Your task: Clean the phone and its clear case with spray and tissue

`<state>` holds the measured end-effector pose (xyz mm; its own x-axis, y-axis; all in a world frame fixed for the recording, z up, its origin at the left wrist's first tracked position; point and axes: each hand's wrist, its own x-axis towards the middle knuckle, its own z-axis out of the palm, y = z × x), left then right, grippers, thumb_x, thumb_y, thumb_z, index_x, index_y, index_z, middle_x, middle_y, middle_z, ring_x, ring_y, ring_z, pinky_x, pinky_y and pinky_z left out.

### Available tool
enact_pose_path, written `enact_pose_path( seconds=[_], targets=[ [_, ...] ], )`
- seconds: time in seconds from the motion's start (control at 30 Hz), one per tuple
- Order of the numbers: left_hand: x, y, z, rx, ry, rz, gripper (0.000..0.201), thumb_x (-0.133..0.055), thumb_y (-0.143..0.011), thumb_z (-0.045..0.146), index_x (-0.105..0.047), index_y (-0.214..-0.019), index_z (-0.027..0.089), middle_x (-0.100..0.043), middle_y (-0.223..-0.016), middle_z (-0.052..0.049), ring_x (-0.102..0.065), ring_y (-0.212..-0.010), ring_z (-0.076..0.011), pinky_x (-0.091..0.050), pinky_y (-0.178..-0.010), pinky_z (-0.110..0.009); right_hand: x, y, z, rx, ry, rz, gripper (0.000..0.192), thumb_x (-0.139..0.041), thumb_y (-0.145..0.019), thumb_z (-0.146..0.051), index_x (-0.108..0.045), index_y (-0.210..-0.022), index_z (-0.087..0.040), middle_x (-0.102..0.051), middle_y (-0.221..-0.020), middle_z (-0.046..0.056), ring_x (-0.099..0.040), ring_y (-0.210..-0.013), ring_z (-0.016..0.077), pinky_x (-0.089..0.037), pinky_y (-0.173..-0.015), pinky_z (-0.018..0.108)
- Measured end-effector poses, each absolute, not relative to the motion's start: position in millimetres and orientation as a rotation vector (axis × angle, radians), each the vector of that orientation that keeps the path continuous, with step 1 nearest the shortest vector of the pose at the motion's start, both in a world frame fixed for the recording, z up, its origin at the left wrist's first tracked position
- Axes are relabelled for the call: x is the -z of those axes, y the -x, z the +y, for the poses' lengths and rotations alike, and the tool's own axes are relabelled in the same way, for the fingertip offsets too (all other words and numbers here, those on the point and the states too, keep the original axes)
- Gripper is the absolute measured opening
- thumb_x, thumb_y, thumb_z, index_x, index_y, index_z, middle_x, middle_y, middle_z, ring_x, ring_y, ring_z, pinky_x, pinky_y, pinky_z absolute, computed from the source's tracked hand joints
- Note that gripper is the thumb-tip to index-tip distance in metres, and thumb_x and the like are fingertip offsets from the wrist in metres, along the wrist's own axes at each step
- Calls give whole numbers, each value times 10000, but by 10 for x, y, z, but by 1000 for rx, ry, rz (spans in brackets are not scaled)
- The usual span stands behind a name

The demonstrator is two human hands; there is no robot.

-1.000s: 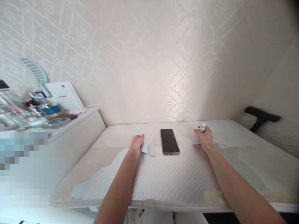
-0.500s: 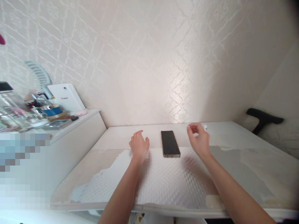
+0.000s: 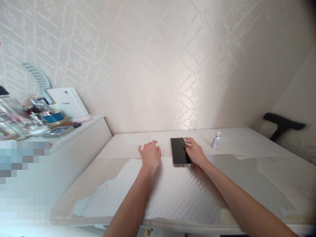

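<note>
A dark smartphone (image 3: 179, 150) in a thin case lies flat with its screen up on the white tabletop, partly over a textured silvery sheet (image 3: 177, 197). Along its right edge rests my right hand (image 3: 195, 151), fingers extended and apart, the thumb reaching over the screen's side. Whether any fingertips press against the phone's edge is hard to make out. My left hand (image 3: 151, 154) is to the left of the phone, palm down and away from it, with fingers spread and slightly bent. A small lilac bottle (image 3: 215, 141) with a white cap stands upright to the right of my right hand.
On the left, a white cabinet (image 3: 98, 131) carries cosmetic jars (image 3: 53, 117), a pale blue hairbrush (image 3: 38, 75), a white box (image 3: 67, 102) and a pink round case (image 3: 84, 118). Patterned wallpaper covers the wall behind the table. A black T-shaped handle (image 3: 283, 123) stands at the right.
My right hand has moved left and down from near the bottle to the phone's right edge, and its fingers have straightened. The bottle is now uncovered. My left hand has shifted slightly right.
</note>
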<state>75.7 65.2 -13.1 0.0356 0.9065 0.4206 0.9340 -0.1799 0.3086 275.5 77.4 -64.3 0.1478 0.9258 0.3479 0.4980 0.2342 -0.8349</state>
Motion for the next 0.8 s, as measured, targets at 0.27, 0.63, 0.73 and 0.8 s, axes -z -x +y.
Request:
enact_pose_path(
  seconds=[0.27,0.63,0.73,0.8],
  targets=[
    [99,-987,586,1384,2745,-2198,403,-450,-781,239,-470,-1172,143,-502,-1215,-118,-528,-1009,-195,-373,-894,-314,620,-2689,745,-648,1347,-1260,427,-404,-577,11,-502,-942,-187,-612,-989,64,-615,-862,133,-481,-801,307],
    [93,-958,659,2731,2218,-2753,205,-535,-780,262,-536,-898,94,-609,-865,-121,-591,-756,-142,-478,-698,-259,534,-2530,566,-767,1201,-1260,361,-494,-637,-89,-504,-983,-191,-593,-1037,83,-604,-905,175,-476,-824,378],
    [139,-939,712,2670,2218,-2777,168,-515,-794,258,-540,-813,93,-613,-841,-122,-591,-708,-132,-473,-672,-253,510,-2510,540,-783,1145,-1251,356,-509,-657,-122,-496,-1005,-194,-583,-1068,87,-594,-933,185,-474,-827,380],
    [143,-938,724,2667,2258,-2787,159,-514,-795,247,-543,-782,91,-616,-819,-122,-590,-672,-127,-469,-656,-251,503,-2504,531,-786,1121,-1236,350,-514,-660,-132,-496,-1004,-192,-578,-1076,89,-590,-945,184,-464,-845,374]
  ],
)
